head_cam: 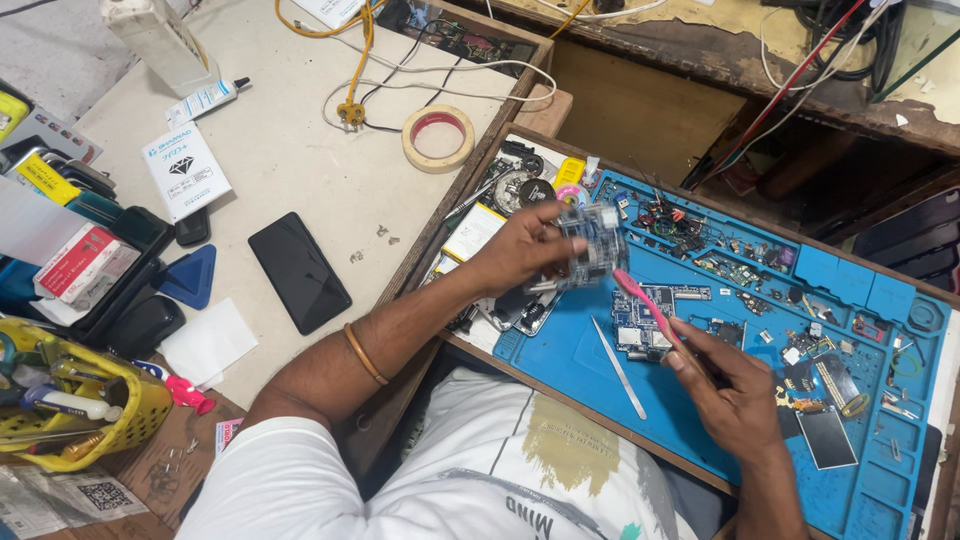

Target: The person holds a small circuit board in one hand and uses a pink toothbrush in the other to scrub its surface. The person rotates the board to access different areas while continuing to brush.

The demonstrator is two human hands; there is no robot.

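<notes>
Nearest, the right hand [735, 395] pinches a pink brush [648, 303] over the blue repair mat [570, 360], beside one metal spudger [618, 367] and one bare circuit board [645, 322]. Above the mat's middle, the left hand [520, 250] grips a clear phone frame [592, 245], held tilted. Left of the mat on the bench [290, 130] lie one black phone [299, 271], a white rectangular packet with a black diamond mark [186, 170], and farther off one roll of tape [438, 137].
</notes>
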